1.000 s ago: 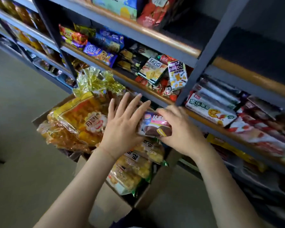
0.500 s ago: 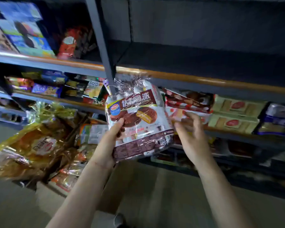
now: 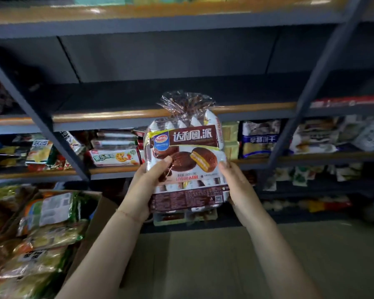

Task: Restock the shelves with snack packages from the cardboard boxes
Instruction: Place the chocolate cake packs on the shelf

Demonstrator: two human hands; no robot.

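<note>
A brown and white bag of chocolate pies (image 3: 187,152), tied at the top with crinkled clear plastic, is held upright in front of the shelves. My left hand (image 3: 144,186) grips its lower left side, thumb across the front. My right hand (image 3: 235,184) holds its lower right edge from the side. Just behind the bag's top runs a bare dark shelf (image 3: 160,93) with a wooden front lip. The cardboard box (image 3: 95,214) stands at the lower left, filled with several yellow and orange snack bags (image 3: 43,238).
The shelf below (image 3: 117,169) holds several snack packs and boxes, and a blue biscuit bag (image 3: 260,139) sits right of the pies. Slanted grey uprights (image 3: 315,83) cross the shelves on both sides. Tan floor (image 3: 203,266) lies below my arms.
The bag came out of the box and rose to shelf height. My right hand, apart from it half a second ago, now holds its right edge. My view swung up and right.
</note>
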